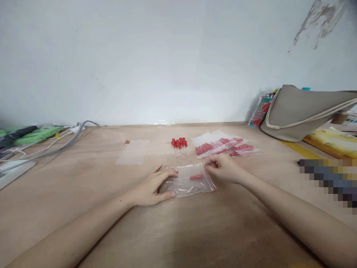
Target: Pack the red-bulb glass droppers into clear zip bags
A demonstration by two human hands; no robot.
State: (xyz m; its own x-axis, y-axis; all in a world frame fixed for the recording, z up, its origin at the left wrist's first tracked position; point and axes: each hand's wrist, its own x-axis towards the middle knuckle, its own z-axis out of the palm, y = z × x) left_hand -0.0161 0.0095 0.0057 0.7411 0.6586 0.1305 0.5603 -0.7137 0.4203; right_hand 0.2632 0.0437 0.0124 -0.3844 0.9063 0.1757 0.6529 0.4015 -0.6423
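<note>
The clear zip bag (185, 189) lies flat on the worktop (134, 234) between 2 hands, its long axis running left to right, with 1 red-ended stick (196, 177) lengthwise inside. The zip end faces right, where the right hand (221, 168) pinches its far corner. The left hand (153, 188), thumb and fingers spread, rests on the opposite end, gripping nothing.

Brown table (69, 186): clear bags (213, 139), apparently red-topped droppers (177, 143).

No readable text, labels, brands, numbers or signs.
</note>
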